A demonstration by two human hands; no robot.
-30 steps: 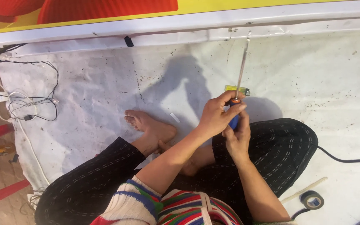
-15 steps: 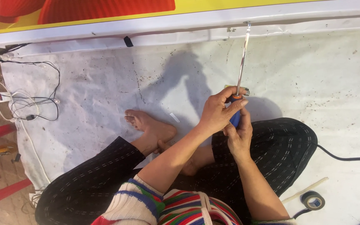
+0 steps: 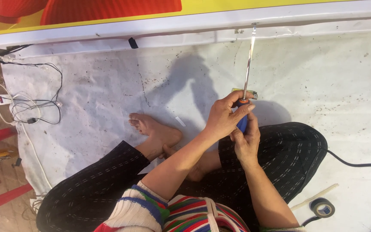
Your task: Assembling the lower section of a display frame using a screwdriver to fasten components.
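Head view: a person sits cross-legged on a white, speckled plastic floor sheet (image 3: 323, 68), one bare foot (image 3: 153, 129) resting on it near the middle. Both hands meet just in front of the knees. The left hand (image 3: 224, 118) wraps its fingers (image 3: 239, 109) over the top of a long screwdriver with a blue and orange handle (image 3: 241, 122) — thumb and fingers closed tight round it. The right hand (image 3: 246, 139) grips the lower part of the same handle from beneath, fingers curled shut on it. The thin steel shaft (image 3: 249, 60) runs upward from the hands to the far edge of the sheet, its tip at a long white frame rail (image 3: 194, 21) there. A small yellow-green object (image 3: 250, 92) lies on the sheet just behind the hands, partly hidden. Near the sheet's right near corner lies a black roll of tape (image 3: 322, 207); a black cable (image 3: 357, 163) crosses the right edge. White tangled cords (image 3: 26, 107) lie off the left edge.
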